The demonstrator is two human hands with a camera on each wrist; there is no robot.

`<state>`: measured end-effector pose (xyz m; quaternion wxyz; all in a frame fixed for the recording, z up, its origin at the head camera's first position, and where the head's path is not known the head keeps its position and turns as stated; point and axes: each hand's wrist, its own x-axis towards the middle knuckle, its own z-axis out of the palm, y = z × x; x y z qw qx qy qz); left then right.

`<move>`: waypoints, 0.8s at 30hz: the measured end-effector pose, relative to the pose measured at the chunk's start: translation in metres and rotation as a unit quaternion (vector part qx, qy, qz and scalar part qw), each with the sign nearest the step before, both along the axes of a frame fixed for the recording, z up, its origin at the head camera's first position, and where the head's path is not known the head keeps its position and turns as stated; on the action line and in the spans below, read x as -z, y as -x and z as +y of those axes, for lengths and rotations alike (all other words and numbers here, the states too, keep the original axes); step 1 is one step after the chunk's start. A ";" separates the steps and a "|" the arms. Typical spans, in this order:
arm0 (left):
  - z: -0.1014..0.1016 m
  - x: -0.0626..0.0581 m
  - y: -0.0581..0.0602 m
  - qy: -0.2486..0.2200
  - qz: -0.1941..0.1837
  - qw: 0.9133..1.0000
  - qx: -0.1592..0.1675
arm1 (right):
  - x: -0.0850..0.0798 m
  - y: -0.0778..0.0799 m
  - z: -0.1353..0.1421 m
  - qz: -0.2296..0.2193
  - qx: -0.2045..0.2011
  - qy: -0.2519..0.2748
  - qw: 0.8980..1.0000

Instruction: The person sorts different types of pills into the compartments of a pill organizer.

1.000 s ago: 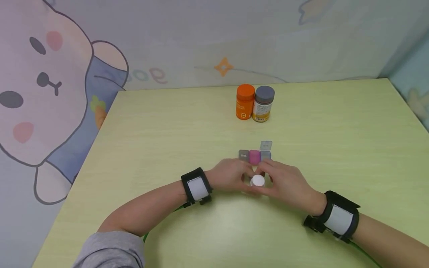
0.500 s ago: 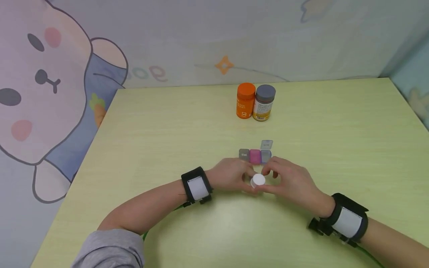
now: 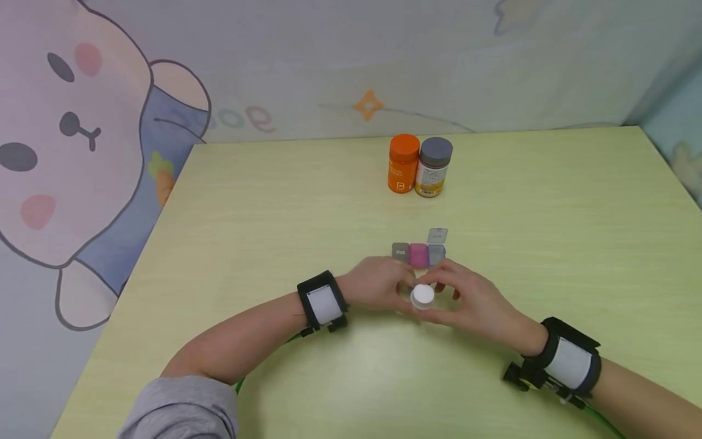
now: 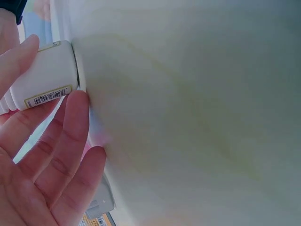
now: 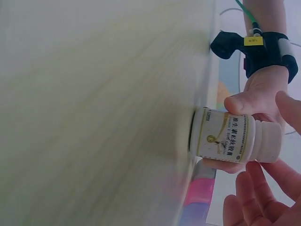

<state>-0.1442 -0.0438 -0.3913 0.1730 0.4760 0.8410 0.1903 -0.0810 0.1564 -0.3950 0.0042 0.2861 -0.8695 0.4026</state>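
A white pill bottle [image 5: 223, 135] with a printed label stands upright on the table. My left hand [image 3: 375, 283] holds its body between thumb and fingers. The bottle's white cap [image 3: 423, 293] faces up toward the head camera. Around that cap curve the thumb and index finger of my right hand [image 3: 476, 302]; how firmly they press cannot be told. Just beyond the hands lies a pill organizer [image 3: 418, 255] with grey, pink and blue compartments. The clear lid [image 3: 437, 235] at its blue end is raised, and the hands hide its near part.
An orange bottle [image 3: 403, 164] and a grey-capped bottle [image 3: 434, 167] stand side by side farther back on the light table [image 3: 274, 207]. Behind the table rises a printed wall covering [image 3: 285, 67]. Both wrists wear black camera straps with green cables.
My right index finger lifted away from the cap half a second ago and has come back round it. The left hand and bottle stay in place.
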 end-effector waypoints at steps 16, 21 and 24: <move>-0.001 0.002 0.000 -0.008 -0.003 1.000 -0.008 | -0.011 0.010 0.001 0.023 -0.012 0.001 1.000; -0.001 0.001 -0.001 -0.002 -0.002 1.000 -0.006 | -0.020 0.016 0.010 0.015 0.009 0.001 1.000; -0.001 0.000 -0.001 0.003 -0.007 1.000 -0.002 | -0.023 0.022 0.022 0.015 0.017 -0.008 1.000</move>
